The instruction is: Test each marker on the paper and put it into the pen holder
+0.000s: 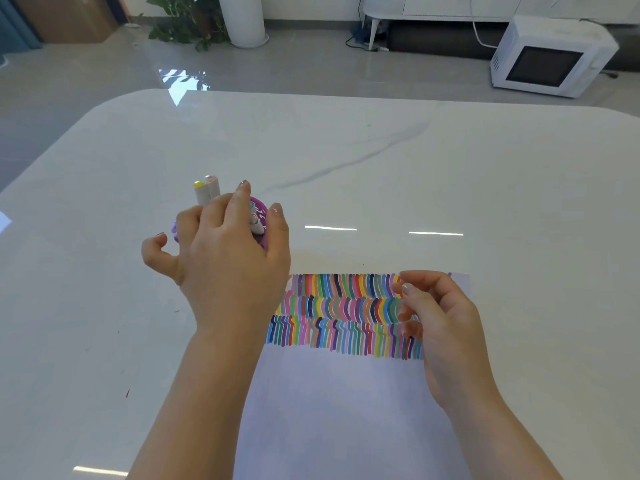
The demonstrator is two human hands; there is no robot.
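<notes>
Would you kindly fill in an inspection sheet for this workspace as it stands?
Surface: white table, glossy, faint grey veins.
Job's things: paper with three rows of coloured strokes; purple pen holder with markers standing in it.
Clutter: white corner at the table's left edge.
Hands: left hand over the pen holder, grip unclear; right hand loosely curled above the paper, holding nothing.
Cables: white cable behind the microwave.
Surroundings: microwave on the floor, plant, white cabinet.
</notes>
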